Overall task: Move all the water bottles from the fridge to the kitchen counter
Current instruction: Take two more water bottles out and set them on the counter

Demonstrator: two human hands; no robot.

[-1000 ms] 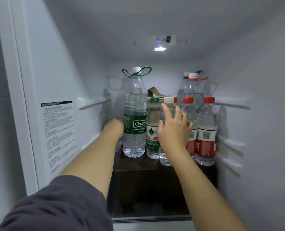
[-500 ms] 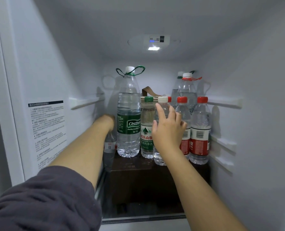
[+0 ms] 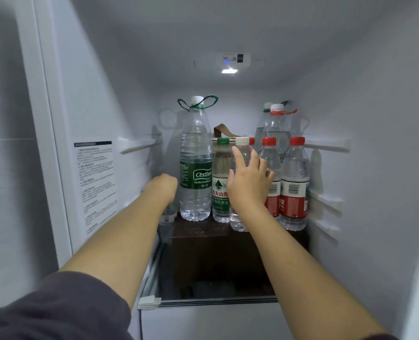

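Observation:
Several water bottles stand on a dark brown box (image 3: 203, 256) inside the open fridge. A tall green-labelled bottle (image 3: 195, 168) is at the left, and a green-capped bottle (image 3: 219, 185) stands beside it. My right hand (image 3: 249, 185) is wrapped around the white-capped bottle (image 3: 242, 149). Two red-capped bottles (image 3: 293, 185) stand to its right, and taller ones (image 3: 276, 126) stand behind. My left hand (image 3: 164, 187) reaches down left of the tall bottle with its fingers hidden. It appears to grip a small bottle (image 3: 167, 218) by the top.
White fridge walls close in on both sides, with shelf rails on the left (image 3: 140, 143) and the right (image 3: 326, 143). A glass shelf edge (image 3: 218, 301) runs across below the box. A light (image 3: 229, 71) glows in the ceiling, and a brown strap-like item (image 3: 222, 132) lies behind the bottles.
The small bottle under my left hand has come into view beside the box. My right hand stays on the white-capped bottle. The view has shifted slightly.

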